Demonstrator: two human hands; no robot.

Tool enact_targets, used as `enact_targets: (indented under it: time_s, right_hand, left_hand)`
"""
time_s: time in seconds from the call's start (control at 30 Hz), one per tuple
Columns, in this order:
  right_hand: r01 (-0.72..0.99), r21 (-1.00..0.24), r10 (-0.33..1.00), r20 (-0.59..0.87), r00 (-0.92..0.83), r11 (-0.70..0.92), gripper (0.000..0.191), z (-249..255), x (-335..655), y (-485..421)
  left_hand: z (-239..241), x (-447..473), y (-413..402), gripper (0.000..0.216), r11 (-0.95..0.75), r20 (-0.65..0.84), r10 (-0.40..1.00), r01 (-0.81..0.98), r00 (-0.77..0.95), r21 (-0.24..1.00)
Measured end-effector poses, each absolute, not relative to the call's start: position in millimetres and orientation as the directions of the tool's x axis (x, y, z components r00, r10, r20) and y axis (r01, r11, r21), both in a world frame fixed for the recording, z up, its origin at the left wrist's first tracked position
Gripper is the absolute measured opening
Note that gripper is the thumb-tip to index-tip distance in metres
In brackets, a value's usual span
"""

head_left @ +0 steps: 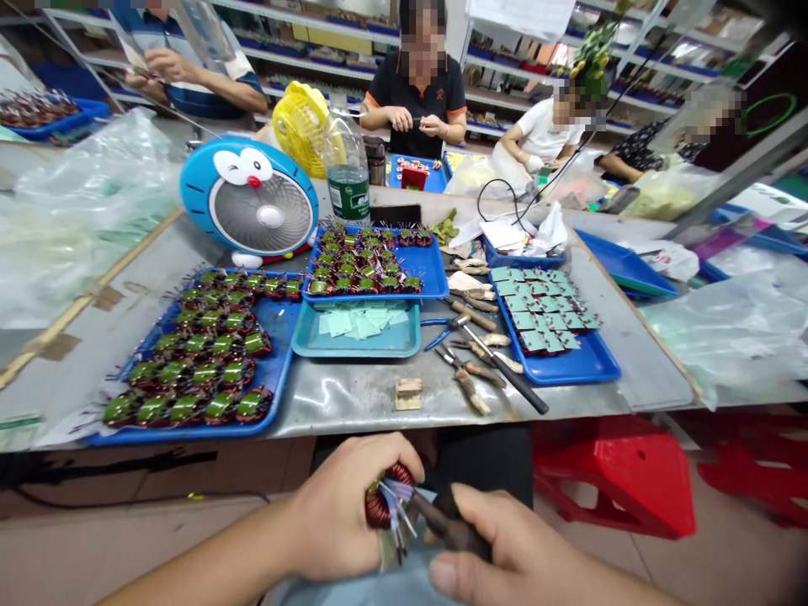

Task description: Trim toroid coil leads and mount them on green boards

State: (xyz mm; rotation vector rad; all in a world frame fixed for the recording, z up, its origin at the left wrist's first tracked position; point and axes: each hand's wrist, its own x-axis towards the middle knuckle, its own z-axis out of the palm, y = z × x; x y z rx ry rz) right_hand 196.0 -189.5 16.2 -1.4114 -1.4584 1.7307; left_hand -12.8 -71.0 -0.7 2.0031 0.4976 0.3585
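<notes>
Several left fingers (395, 454) curl round a copper toroid coil (379, 505) while right fingers (473, 505) pinch pliers (451, 528) that could slip and nick its leads (396, 515)

- left hand (344, 518): bare
- right hand (505, 547): bare, thumbnail cut short
- left forearm (195, 568) and right forearm (599, 581): bare as far as the view reaches
- dark trousers (486, 463): plain, no markings showing
- pale blue fabric (404, 576) over the lap: mostly cut off, possibly an apron
</notes>
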Motion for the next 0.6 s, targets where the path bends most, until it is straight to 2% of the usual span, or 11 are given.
enact_targets:
  time_s: [0.1,0.27,0.43,0.5,0.6]
  right_hand:
    - [0.254,-0.891,0.796,-0.451,-0.404,-0.376,0.043,28.1,200.5,-184.7]
    - [0.012,-0.858,0.764,-0.463,-0.449,-0.513,0.053,20.0,190.5,-188.5]
    - [-0.062,-0.879,0.823,-0.415,-0.388,-0.472,0.059,-4.3,181.3,-198.1]
    - [-0.001,-0.911,0.844,-0.382,-0.377,-0.413,0.060,-7.4,182.4,-198.0]
    - [0.193,-0.919,0.863,-0.391,-0.320,-0.345,0.061,-7.1,186.4,-194.9]
  left_hand:
    - [6.5,-11.8,-69.4,0.028,-0.331,-0.023,0.461,0.196,0.887,0.923]
    - [-1.1,-9.9,-74.5,0.032,-0.135,-0.089,0.480,0.174,0.873,0.975]
    - [-14.9,-8.9,-83.7,0.031,-0.026,-0.126,0.555,0.168,0.822,0.985]
    - [-16.1,-9.3,-82.9,0.032,-0.070,-0.121,0.556,0.192,0.822,0.979]
    - [-14.4,-10.7,-75.4,0.031,-0.274,-0.096,0.530,0.278,0.842,0.921]
